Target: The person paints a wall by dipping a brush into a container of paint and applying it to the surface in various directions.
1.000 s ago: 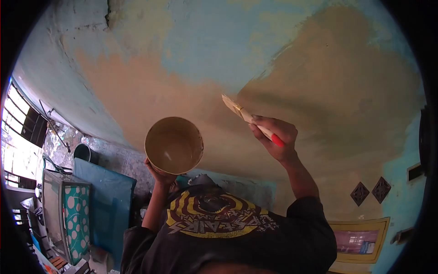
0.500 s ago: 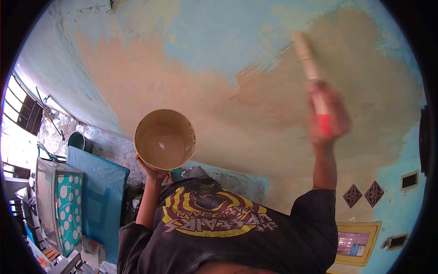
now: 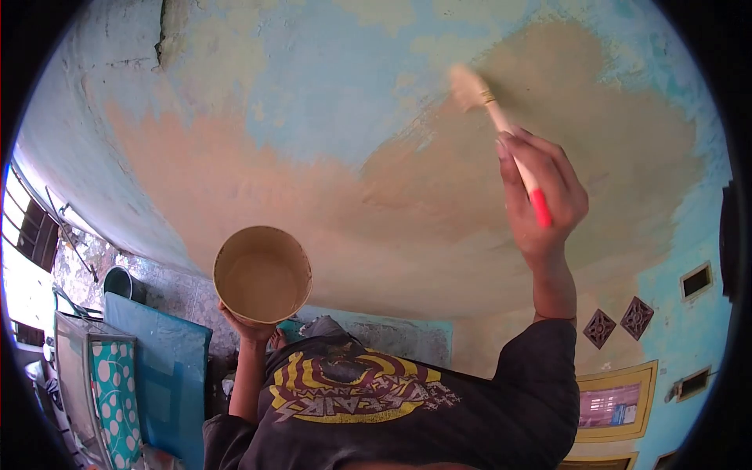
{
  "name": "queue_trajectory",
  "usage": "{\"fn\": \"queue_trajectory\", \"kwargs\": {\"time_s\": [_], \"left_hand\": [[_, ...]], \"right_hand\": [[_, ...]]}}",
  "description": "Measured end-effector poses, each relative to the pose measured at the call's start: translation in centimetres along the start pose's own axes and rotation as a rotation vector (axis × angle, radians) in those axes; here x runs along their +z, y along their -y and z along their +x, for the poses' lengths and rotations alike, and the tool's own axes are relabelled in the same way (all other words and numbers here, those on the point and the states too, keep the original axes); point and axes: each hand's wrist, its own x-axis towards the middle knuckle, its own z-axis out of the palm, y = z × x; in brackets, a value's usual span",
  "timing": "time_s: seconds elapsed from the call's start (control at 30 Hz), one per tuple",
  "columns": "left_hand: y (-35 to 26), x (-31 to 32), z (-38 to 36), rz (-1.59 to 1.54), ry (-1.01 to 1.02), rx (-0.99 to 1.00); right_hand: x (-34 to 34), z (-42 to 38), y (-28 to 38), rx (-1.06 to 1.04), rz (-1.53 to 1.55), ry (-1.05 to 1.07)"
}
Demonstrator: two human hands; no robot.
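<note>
Paintbrush (image 3: 501, 121), red-tipped handle, raised overhead; bristles touching the ceiling (image 3: 329, 86) at the edge between tan paint and bare blue. Right hand (image 3: 544, 196) has its grip clenched around the handle. Left hand (image 3: 251, 325) cups a paint tub (image 3: 262, 274) from beneath, grip closed on its base; tan paint inside. Tub well apart from brush, lower left.

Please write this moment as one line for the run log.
left hand: holds paint bucket | right hand: grip on paintbrush | bristles: on wall, at edge of beige patch
</note>
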Motion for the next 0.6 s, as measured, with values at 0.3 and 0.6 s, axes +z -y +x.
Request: {"fn": "queue_trajectory", "kwargs": {"time_s": [0.3, 0.6], "left_hand": [[0.1, 1.6, 0.6, -0.181, -0.148, 0.044], [0.4, 0.1, 0.9, 0.719, 0.129, 0.323]], "right_hand": [[7.4, -8.9, 2.6, 0.121, 0.403, 0.554], [2.3, -3.0, 0.5, -0.162, -0.043, -0.076]]}}
